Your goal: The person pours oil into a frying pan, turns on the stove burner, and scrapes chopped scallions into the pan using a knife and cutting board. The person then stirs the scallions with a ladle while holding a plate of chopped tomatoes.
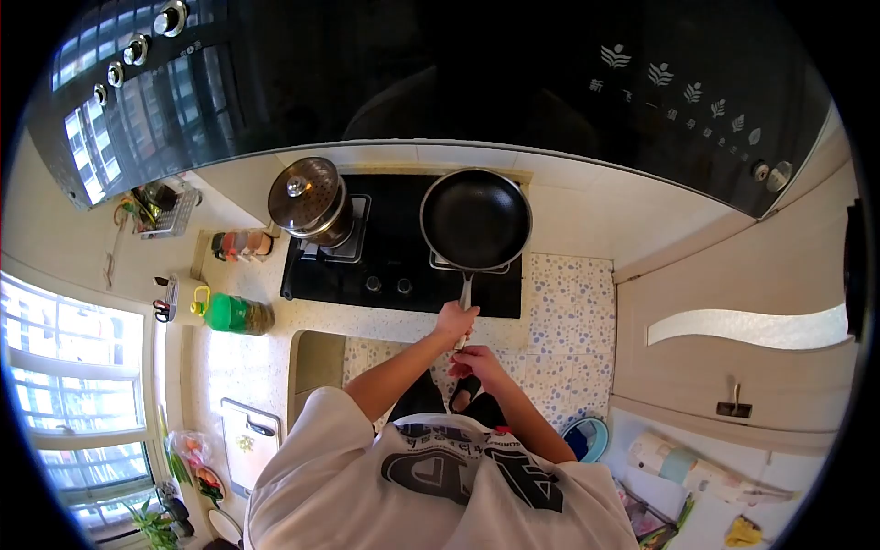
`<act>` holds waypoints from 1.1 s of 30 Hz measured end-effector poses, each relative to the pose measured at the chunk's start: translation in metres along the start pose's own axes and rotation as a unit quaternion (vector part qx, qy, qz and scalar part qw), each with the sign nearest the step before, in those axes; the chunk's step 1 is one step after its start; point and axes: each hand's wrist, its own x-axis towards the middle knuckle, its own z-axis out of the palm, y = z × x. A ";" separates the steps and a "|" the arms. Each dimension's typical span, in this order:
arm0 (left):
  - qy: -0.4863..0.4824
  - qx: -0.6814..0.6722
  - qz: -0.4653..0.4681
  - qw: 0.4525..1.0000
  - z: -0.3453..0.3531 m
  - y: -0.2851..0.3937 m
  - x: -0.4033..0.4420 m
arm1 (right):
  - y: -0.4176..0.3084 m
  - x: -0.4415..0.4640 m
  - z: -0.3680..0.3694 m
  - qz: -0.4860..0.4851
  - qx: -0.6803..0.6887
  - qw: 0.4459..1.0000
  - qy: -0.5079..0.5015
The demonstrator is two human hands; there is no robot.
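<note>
Just beyond the fingers of the left hand (pixel 455 321), clamped on the handle (pixel 466 291), the pan (pixel 476 220) over the burner (pixel 500 269) could tip should that grip twist; fingers of the right hand (pixel 483 366), near the handle's end, cannot be confirmed apart or together.

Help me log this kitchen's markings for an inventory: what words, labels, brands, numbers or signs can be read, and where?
Black panel: "新 飞"; the smaller characters after it are too blurred to read surely.
Panel knobs: nearby marks too small.
Cooktop: faint mark, unreadable.
Shirt: large stylised letters and smaller print, not surely legible.
</note>
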 end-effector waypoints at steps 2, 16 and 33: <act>0.000 0.011 0.005 1.000 0.000 -0.001 0.000 | 0.000 -0.001 0.000 -0.002 -0.004 1.000 -0.003; 0.326 0.370 0.294 0.819 -0.105 -0.039 0.035 | 0.003 -0.002 0.001 -0.004 0.013 1.000 0.016; 0.232 0.456 0.221 0.830 -0.150 -0.034 0.085 | 0.004 -0.008 0.007 -0.023 0.025 0.998 0.060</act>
